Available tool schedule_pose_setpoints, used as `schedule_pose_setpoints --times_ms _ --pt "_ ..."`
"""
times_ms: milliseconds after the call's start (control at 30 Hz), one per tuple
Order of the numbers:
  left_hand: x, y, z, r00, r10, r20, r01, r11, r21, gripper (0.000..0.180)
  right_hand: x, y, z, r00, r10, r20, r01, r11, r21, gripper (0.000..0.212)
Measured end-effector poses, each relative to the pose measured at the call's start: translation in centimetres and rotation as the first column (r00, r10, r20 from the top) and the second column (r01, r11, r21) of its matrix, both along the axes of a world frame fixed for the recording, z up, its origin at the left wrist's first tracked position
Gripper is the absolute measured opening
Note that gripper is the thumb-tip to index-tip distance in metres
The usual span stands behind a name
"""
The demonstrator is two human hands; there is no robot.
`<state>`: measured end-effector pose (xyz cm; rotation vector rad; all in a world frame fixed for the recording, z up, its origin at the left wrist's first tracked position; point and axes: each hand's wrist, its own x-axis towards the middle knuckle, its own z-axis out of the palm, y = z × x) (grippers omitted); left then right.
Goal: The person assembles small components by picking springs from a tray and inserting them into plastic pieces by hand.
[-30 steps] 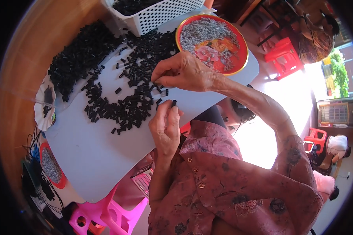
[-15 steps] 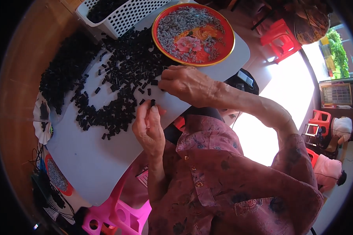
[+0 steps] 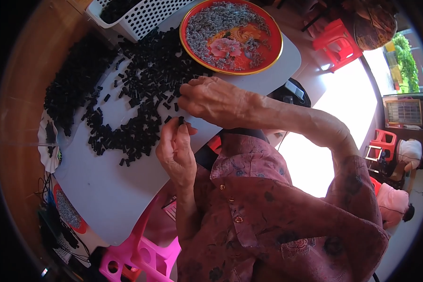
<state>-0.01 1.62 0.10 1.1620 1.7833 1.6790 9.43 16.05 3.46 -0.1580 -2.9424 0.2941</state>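
Black tube [image 3: 181, 121] in left hand [image 3: 177, 154], contents of right hand [image 3: 212, 100] unclear

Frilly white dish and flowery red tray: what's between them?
Lots of small black tubes, heaped and scattered on the pale table, in the head view.

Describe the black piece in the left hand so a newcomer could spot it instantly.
Start at the pale table, then find the left hand over its near edge. At that hand's thumb tip is the small black piece. Unlike the loose black pieces scattered on the tabletop, it is held in the fingers.
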Motion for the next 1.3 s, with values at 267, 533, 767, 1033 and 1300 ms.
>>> schedule_pose_setpoints --times_ms 267,533,767,1033,1300 --pt "-0.4 -0.3 -0.1 0.998 0.011 -0.055 -0.013 0.999 -0.035 0.019 1.0 -0.5 -0.6 0.954 -0.274 -0.125 0.063 0.588 -0.806 0.021" --pt "-0.2 -0.1 0.3 0.997 0.000 -0.072 -0.004 0.998 -0.062 0.019 0.5 -1.4 -2.5 0.877 -0.461 -0.133 -0.141 0.016 -0.990 0.013" --pt "-0.3 -0.1 0.4 0.998 0.003 -0.068 -0.008 0.997 -0.077 0.019 0.3 -2.2 -2.4 0.871 -0.469 -0.142 -0.149 0.021 -0.989 0.012" --pt "-0.1 0.1 0.1 0.998 0.002 -0.066 -0.004 0.999 -0.033 0.017 0.5 -2.6 -3.0 0.859 -0.482 -0.174 -0.152 0.084 -0.985 0.009" --pt "-0.1 0.2 -0.3 0.984 -0.015 -0.178 0.008 0.999 -0.043 0.016 0.8 -2.5 -3.4 0.844 -0.463 -0.272 -0.185 0.226 -0.956 0.008"
